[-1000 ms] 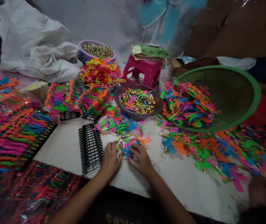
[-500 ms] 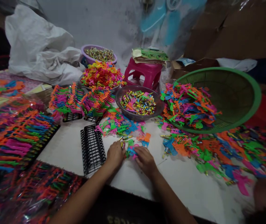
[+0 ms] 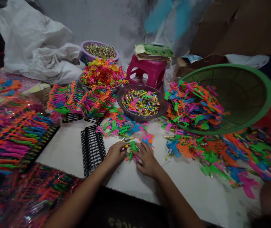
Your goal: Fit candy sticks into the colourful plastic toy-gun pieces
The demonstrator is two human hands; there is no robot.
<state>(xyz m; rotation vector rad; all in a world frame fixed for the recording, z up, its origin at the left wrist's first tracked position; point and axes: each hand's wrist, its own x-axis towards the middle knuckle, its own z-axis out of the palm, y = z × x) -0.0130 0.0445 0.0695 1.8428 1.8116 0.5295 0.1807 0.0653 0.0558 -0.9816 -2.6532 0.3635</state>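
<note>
White tabletop (image 3: 192, 183) carries heaps of bright plastic toys. Near its front edge, the left hand (image 3: 115, 154) and right hand (image 3: 146, 160) pinch a green toy piece (image 3: 132, 148) between them, just right of a black rack (image 3: 92, 149).

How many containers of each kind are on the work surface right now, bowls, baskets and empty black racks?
Purple bowl of small pieces at the back: 1
Grey bowl of small pieces: 1
Green basket, tipped: 1
Empty black rack beside the left hand: 1
Total: 4
</note>
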